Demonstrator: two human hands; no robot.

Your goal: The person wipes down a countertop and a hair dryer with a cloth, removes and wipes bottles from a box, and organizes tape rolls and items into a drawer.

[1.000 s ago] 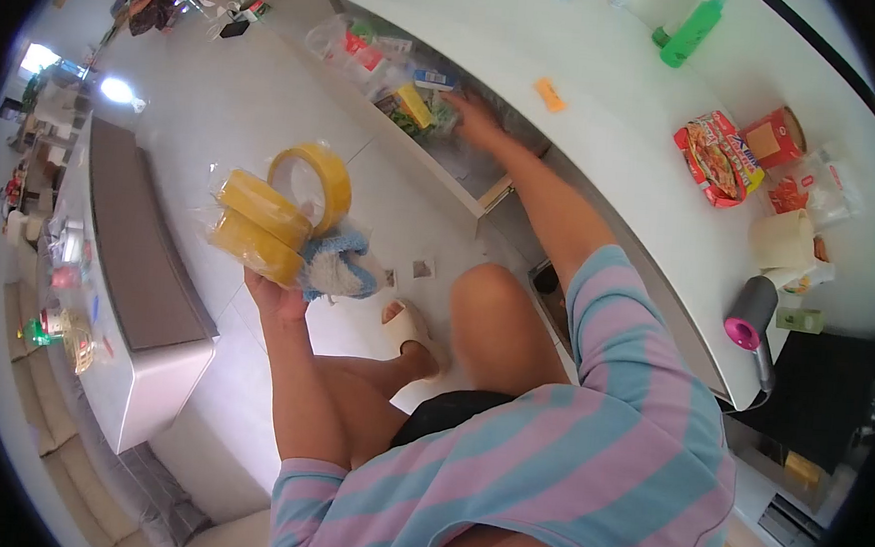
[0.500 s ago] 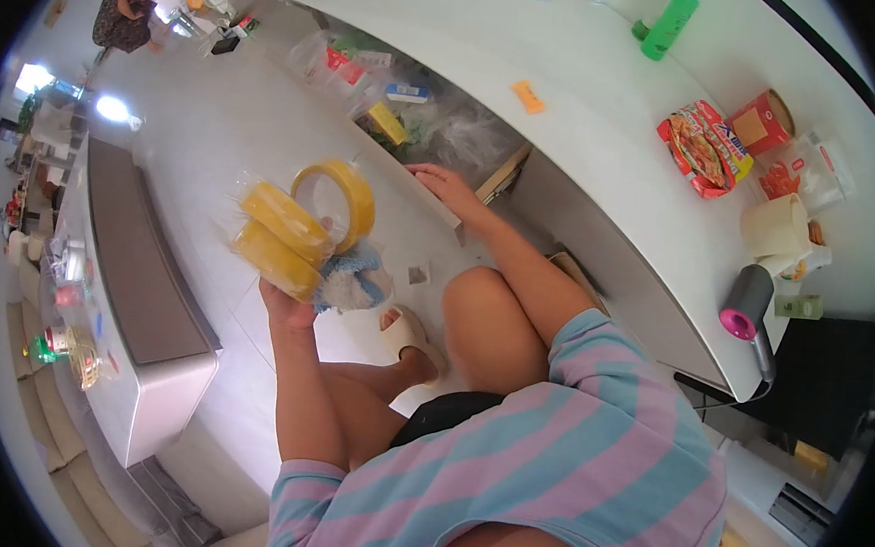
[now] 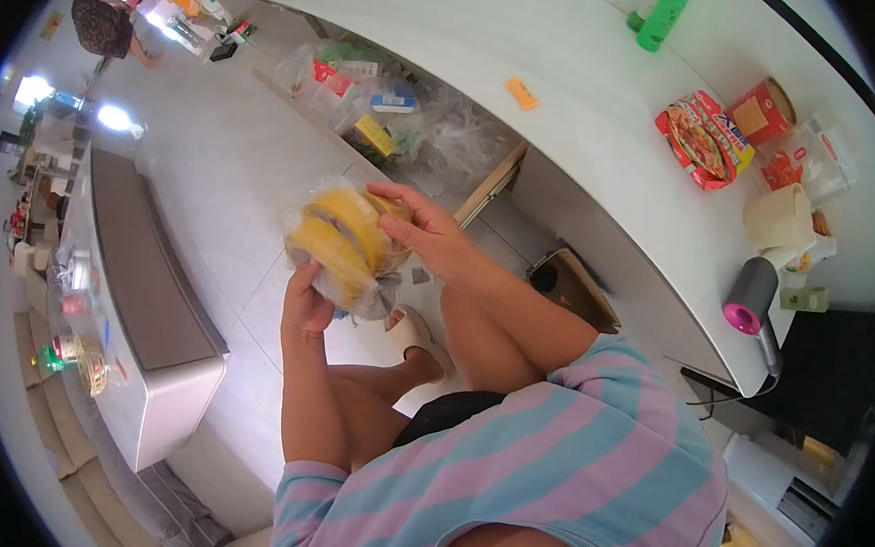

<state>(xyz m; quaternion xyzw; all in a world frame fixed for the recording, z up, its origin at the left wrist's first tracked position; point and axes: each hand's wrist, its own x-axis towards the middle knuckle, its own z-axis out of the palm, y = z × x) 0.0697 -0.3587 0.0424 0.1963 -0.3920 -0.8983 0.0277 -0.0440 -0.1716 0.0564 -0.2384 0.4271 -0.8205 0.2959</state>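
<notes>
Rolls of yellow tape [image 3: 338,235] in clear plastic wrap are held up between my two hands. My left hand [image 3: 307,306] is closed on them from below. At their upper right, the fingers and thumb of my right hand [image 3: 428,235] grip the wrapped rolls. Part of a blue and white cloth item [image 3: 355,315] shows beneath them, mostly hidden. Beyond the rolls, an open drawer [image 3: 488,184] contains plastic bags [image 3: 456,139], a yellow packet [image 3: 375,135] and a blue and white box [image 3: 394,102].
A white counter [image 3: 586,132] bears a noodle packet [image 3: 704,139], a green bottle [image 3: 663,19] and a hair dryer [image 3: 751,298]. An open box [image 3: 581,294] stands below. A low cabinet [image 3: 157,276] is at left. Another person [image 3: 102,24] bends at the far upper left.
My right hand has left the drawer and come to the tape rolls, gripping them. The rolls have turned and shifted right with my left hand. The other person has moved and bent over.
</notes>
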